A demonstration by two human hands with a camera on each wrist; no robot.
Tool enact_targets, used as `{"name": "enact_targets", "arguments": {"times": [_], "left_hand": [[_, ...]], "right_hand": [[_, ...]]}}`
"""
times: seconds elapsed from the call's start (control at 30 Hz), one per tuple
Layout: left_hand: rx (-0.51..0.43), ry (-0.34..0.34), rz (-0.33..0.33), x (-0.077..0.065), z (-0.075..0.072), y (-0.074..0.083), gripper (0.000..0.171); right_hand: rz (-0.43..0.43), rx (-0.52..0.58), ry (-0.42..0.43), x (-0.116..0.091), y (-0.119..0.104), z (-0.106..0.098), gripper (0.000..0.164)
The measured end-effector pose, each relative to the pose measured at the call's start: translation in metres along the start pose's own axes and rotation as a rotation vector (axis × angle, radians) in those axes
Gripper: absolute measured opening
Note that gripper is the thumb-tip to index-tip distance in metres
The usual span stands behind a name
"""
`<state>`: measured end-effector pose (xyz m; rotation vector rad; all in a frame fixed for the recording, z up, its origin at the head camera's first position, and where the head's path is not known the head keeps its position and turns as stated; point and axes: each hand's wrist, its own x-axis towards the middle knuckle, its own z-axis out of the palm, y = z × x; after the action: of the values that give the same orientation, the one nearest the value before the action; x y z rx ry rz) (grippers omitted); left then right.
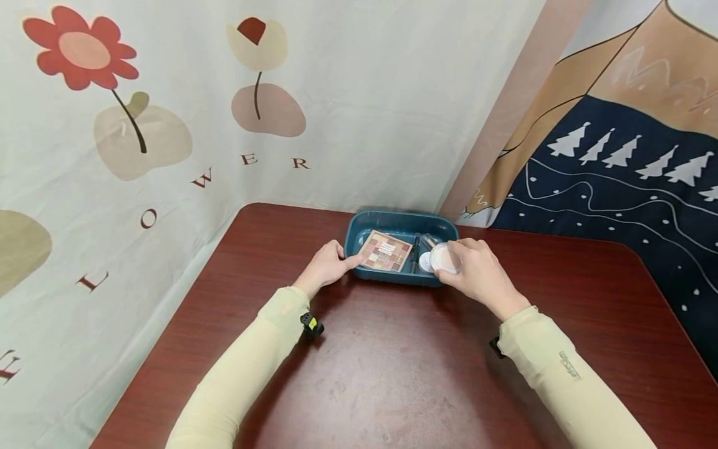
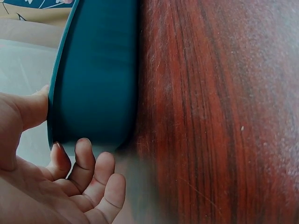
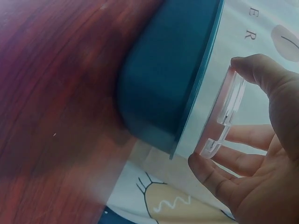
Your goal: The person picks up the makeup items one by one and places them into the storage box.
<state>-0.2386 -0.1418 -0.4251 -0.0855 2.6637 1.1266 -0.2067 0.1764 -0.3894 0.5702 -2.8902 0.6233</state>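
Observation:
A teal plastic basin stands near the back edge of the table. My left hand grips its left end, the thumb over the rim and the fingers curled against the outer wall. Over the basin's right end, my right hand pinches a round clear-cased powder compact between thumb and fingertips. In the right wrist view the compact is seen edge-on, held above the rim. Inside the basin lie a square eyeshadow palette, a slim black stick and a round white piece partly behind the compact.
A small clear tube leans at the basin's back right. The dark red wooden table spreads out in front of the basin. Behind it hangs a white curtain with flowers, and on the right a cloth with mountains and trees.

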Motion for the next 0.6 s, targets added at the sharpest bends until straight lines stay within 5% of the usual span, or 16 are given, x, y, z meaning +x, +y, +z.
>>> {"name": "enact_targets", "arguments": {"times": [0.6], "left_hand": [[-0.01, 0.0, 0.004, 0.001, 0.0, 0.0, 0.043]], "right_hand": [[-0.022, 0.014, -0.031, 0.032, -0.021, 0.012, 0.058]]}}
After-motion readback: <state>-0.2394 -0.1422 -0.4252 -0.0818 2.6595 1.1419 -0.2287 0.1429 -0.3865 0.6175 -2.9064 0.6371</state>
